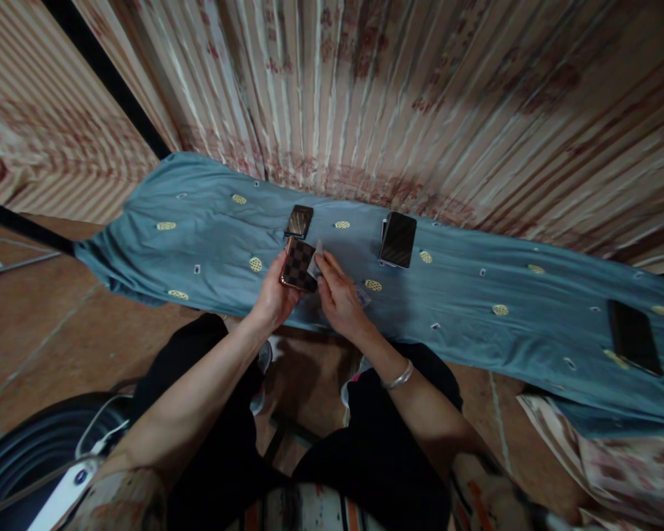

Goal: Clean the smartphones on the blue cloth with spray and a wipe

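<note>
My left hand (277,291) is wrapped round a phone case (297,265) with a brown checkered back and a shiny rim; whether a phone sits inside it I cannot tell. In my right hand (340,295) a small pale cloth or wipe (313,259) is pinched against the right side of the checkered back. Just beyond the case, a small dark phone (299,221) lies on the blue-green cloth (454,317). To the right of my hands, a larger black phone (398,240) rests on top of another flat, light-edged item.
At the cloth's far right lies another black phone (634,337). A pleated floral curtain (337,96) hangs along the back. Black poles (111,81) stand at the left. On the floor at lower left are a dark ribbed basin (27,435) and a white power strip (60,494).
</note>
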Motion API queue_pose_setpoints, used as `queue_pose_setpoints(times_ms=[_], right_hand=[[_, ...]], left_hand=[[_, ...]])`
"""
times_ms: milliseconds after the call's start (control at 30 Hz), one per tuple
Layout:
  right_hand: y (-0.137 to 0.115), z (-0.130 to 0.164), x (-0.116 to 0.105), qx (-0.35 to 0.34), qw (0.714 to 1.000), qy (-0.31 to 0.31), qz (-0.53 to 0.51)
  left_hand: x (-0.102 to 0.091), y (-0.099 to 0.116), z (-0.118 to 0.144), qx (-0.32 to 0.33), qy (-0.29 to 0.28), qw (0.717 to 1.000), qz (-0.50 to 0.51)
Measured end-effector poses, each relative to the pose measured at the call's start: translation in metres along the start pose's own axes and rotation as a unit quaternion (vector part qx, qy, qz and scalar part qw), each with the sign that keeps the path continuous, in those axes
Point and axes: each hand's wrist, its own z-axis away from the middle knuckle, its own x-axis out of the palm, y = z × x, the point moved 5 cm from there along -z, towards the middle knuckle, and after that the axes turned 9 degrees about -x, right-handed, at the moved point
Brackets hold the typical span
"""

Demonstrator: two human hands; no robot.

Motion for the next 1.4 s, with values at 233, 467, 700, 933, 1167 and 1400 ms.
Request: queue_pose_setpoints(times_ms=[233, 467, 700, 933, 1167, 1400], right_hand=[[-0.004, 0.001, 0.004, 0.016, 1.0, -0.015, -0.014], [-0.003, -0.002, -0.002, 0.026, 0.999, -0.015, 0.01], [-0.01, 0.002, 0.003, 0.012, 1.0, -0.021, -0.001], [-0.005, 0.001, -0.001, 0.02, 1.0, -0.009, 0.007], [-0.008, 0.001, -0.001, 0.02, 1.0, -0.021, 0.004], [-0.013, 0.003, 0.001, 0.008, 0.999, -0.034, -0.006]], left_hand=[[0.001, 0.0, -0.004, 0.019, -0.014, 1.0, -0.013], [0.003, -0.003, -0.004, 0.026, -0.004, 1.0, -0.003], [0.005, 0.003, -0.006, 0.045, 0.005, 0.999, 0.015], [0.005, 0.0, -0.005, 0.027, 0.002, 1.0, -0.01], [0.01, 0.003, -0.005, 0.049, 0.01, 0.999, 0.007], [0.004, 0.008, -0.009, 0.059, 0.025, 0.998, -0.012]])
